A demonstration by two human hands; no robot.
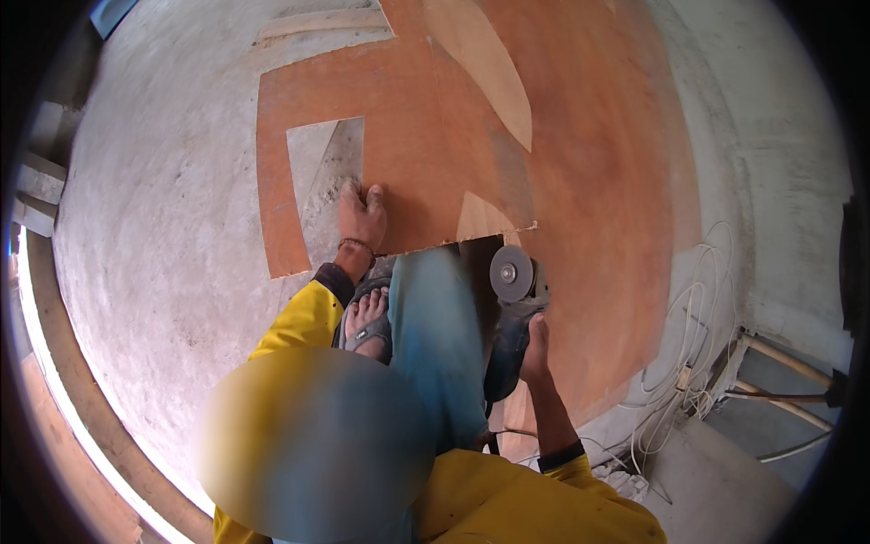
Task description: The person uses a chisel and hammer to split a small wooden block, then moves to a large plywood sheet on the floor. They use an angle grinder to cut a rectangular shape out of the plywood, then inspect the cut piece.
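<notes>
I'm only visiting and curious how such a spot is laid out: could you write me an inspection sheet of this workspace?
Surface: grey concrete floor, partly covered by brown sheeting.
Work things: brown plywood sheet with a four-sided opening and a rough near edge; angle grinder with a round grey disc; whether it spins cannot be told.
Clutter: pale curved piece at the far side.
Hands: left hand rests at the opening's edge; right hand grips the grinder.
Cables: white cables, loosely tangled on the right.
Surroundings: wooden poles at right; sandalled foot near the sheet's rough edge.
</notes>
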